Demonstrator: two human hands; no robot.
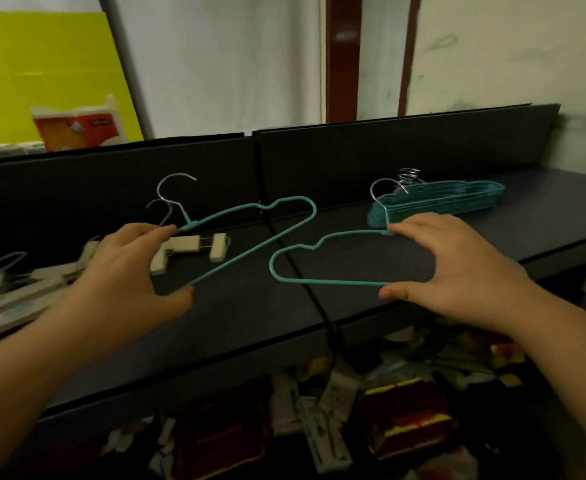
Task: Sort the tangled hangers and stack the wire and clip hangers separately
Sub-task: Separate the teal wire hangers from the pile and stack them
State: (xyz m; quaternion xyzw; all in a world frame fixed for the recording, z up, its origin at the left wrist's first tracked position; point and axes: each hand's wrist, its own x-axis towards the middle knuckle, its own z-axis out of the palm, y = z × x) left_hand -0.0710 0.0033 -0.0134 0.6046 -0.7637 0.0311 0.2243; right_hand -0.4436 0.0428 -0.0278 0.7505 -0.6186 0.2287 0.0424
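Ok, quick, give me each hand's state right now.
Left hand: closed on a teal wire hanger, pinched near its neck.
Right hand: closed on a second teal wire hanger, thumb under the bottom bar.

Both wire hangers (pixel 250 237) are showing teal with silver hooks, same as the teal stack (pixel 440 202) at upper right; clip hangers (pixel 187 249) are looking cream, worktop (pixel 353 306) black, board (pixel 42 74) at upper left yellow.
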